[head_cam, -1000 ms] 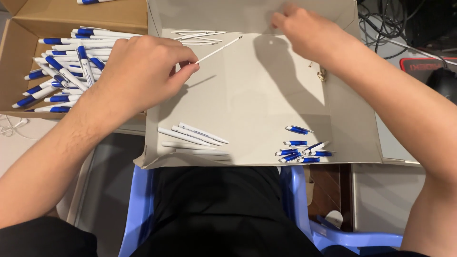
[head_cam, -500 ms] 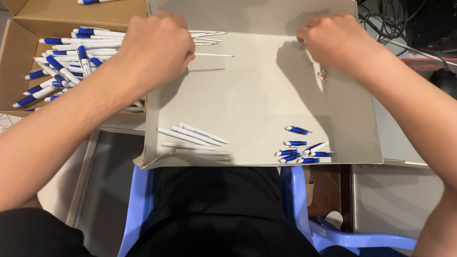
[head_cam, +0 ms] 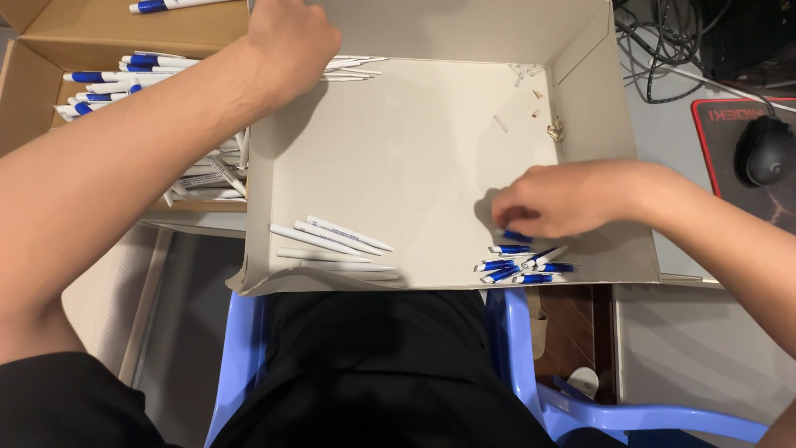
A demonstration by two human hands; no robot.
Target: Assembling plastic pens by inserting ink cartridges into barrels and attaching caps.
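Observation:
A shallow grey cardboard tray (head_cam: 414, 166) lies across my lap. My left hand (head_cam: 290, 41) reaches over its back left corner, above a row of thin white pen refills (head_cam: 356, 66); its fingers are hidden. My right hand (head_cam: 564, 199) is low at the tray's front right, fingertips pinched on a blue pen part (head_cam: 516, 236) just above a small pile of blue pen parts (head_cam: 518, 267). Several white pen barrels (head_cam: 332, 241) lie at the tray's front left.
A brown cardboard box (head_cam: 99, 33) at the left holds several blue-and-white pens (head_cam: 108, 83). Small metal bits (head_cam: 554, 129) lie by the tray's right wall. A black mouse (head_cam: 763, 149) on a mat and cables (head_cam: 663, 41) sit at the right. Below me is a blue plastic chair (head_cam: 240, 357).
My right hand came down from the tray's back right to the blue parts at the front right. My left hand moved up and right to the back left corner.

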